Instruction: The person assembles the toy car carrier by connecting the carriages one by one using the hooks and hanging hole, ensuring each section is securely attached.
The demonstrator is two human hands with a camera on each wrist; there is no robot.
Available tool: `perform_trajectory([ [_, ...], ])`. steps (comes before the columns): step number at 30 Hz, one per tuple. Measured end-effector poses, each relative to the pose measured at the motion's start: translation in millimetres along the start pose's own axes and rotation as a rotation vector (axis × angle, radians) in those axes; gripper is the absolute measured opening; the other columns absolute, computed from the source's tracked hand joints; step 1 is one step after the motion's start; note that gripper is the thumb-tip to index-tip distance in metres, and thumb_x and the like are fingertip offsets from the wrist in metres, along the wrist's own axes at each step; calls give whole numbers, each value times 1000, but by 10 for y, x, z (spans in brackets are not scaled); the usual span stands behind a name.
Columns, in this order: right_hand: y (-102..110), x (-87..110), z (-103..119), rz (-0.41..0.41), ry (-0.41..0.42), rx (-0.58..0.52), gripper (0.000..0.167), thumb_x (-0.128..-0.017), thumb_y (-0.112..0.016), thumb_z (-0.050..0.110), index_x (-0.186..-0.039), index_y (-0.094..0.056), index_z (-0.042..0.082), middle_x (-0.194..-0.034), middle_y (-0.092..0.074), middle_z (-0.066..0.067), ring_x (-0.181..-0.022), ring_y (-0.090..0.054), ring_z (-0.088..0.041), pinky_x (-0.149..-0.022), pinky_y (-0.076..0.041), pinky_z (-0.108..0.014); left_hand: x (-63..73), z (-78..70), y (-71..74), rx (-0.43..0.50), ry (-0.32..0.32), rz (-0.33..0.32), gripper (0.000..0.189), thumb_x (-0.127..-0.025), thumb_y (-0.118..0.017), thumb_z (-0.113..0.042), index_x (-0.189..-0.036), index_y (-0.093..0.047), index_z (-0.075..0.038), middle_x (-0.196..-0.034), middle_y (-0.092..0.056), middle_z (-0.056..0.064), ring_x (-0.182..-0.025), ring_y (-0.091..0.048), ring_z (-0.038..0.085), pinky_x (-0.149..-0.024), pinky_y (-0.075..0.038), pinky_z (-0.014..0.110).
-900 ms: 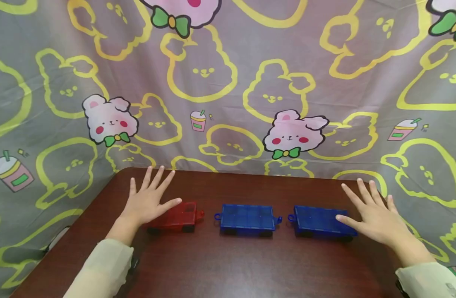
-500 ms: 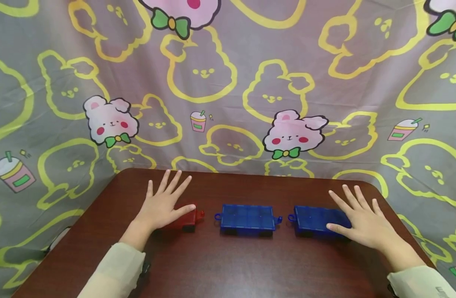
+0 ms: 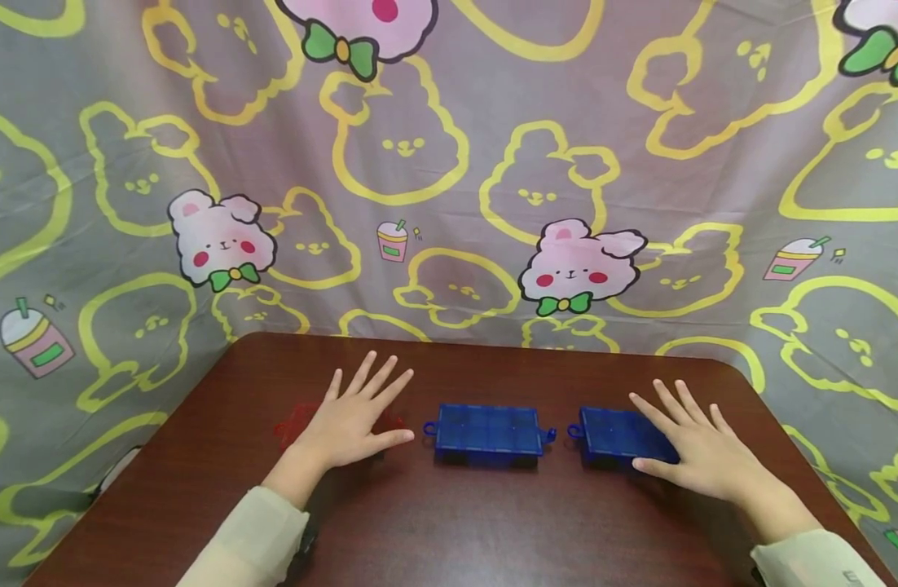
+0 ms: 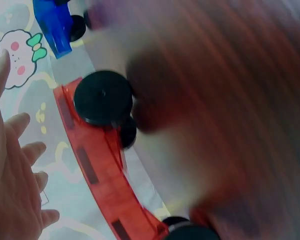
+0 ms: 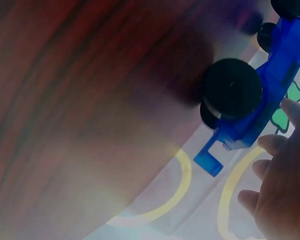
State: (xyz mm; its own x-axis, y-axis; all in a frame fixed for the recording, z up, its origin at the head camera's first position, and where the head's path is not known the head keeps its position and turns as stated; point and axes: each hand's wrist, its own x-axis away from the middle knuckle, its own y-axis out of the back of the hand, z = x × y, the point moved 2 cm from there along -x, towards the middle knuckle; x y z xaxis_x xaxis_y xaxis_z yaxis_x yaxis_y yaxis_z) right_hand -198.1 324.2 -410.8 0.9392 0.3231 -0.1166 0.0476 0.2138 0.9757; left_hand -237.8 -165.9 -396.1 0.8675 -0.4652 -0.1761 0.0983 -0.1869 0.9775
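Observation:
Three see-through toy wagons on black wheels stand in a row, apart from each other. My left hand, fingers spread straight, is over the red wagon and covers most of it. In the left wrist view its fingertips show a gap to the red wagon's side. The middle blue wagon, with a loop at one end and a hook at the other, stands uncovered. Over the right blue wagon my right hand is spread, hiding its right end. Whether it touches that wagon I cannot tell.
A dark reddish-brown table with rounded corners bears the wagons. Behind and beside it hangs a grey cloth printed with yellow outlines and rabbit faces. A pale object partly shows past the table's left edge.
My left hand has moved right and nearer to me, covering more of the red wagon. The right hand has shifted left and nearer, over the right blue wagon. The wagons have stayed put.

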Motion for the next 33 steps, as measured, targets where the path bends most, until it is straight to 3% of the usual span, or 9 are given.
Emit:
perform_trajectory([
  [7,-53,-15,47,32,16,-10,88,-84,-66,64,-157,-28,32,-164,-21,-20,-154,-2,-44,-105,-15,-80,-50,-137,-56,52,-60,61,87,-89,-58,-66,-159,-18,-35,-168,-16,-1,-157,-1,28,-117,-12,70],
  [12,-80,-35,75,65,29,-41,88,-82,-70,61,-155,-34,29,-161,-29,-19,-151,-12,-47,-104,-18,-80,-95,-195,-94,103,-86,118,87,-88,-59,-67,-159,-19,-35,-167,-18,-4,-157,-5,26,-117,-17,69],
  [21,-72,-91,98,61,88,-50,81,-82,-76,48,-150,-43,18,-150,-44,-22,-139,-33,-56,-98,-30,-80,-155,-274,-145,123,-138,173,85,-89,-61,-64,-159,-23,-33,-166,-23,-3,-156,-13,27,-115,-25,67],
  [29,-31,-120,126,49,103,-24,78,-82,-77,48,-147,-49,16,-138,-55,-18,-127,-50,-43,-94,-47,-64,-226,-349,-176,145,-171,186,84,-89,-63,-59,-158,-29,-26,-164,-29,2,-155,-16,28,-115,-26,67],
  [33,-34,-133,131,43,120,-24,77,-80,-79,45,-145,-51,14,-133,-57,-17,-122,-54,-39,-92,-50,-59,-261,-384,-190,161,-186,202,82,-90,-63,-58,-157,-32,-23,-162,-35,4,-154,-20,30,-114,-27,67],
])
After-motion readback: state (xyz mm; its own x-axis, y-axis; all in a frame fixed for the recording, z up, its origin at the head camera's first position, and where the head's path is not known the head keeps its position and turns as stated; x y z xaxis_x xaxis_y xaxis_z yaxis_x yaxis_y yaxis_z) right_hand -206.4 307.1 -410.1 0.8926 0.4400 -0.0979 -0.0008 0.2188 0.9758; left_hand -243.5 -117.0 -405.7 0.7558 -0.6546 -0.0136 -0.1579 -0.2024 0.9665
